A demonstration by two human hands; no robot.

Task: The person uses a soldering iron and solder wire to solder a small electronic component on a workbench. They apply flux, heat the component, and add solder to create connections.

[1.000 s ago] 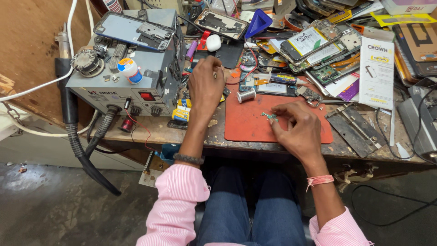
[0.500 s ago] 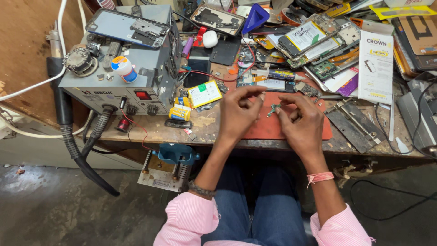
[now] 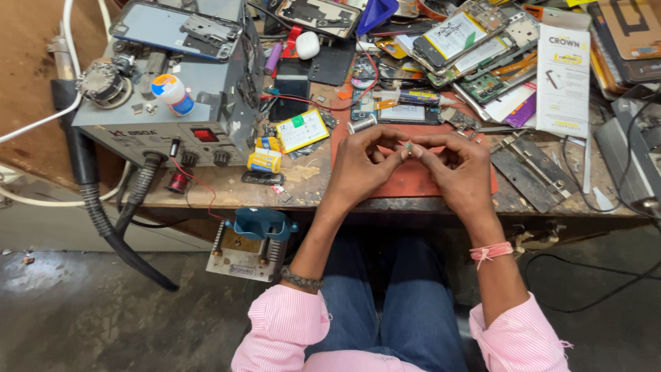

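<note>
Both hands meet above the red mat (image 3: 413, 182) on the table (image 3: 206, 189): the left hand (image 3: 361, 165) and right hand (image 3: 461, 169) each pinch 1 tiny part (image 3: 408, 147) between fingertips, grip nearly closed (its long axis is too small to tell). A grey, boxy rework station (image 3: 172, 103) carries a small glue bottle (image 3: 172, 93).

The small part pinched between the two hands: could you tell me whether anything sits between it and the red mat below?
Nothing visible does. The small part is pinched between the left hand and the right hand, above a bare stretch of the red mat; only the hands themselves surround it.
</note>
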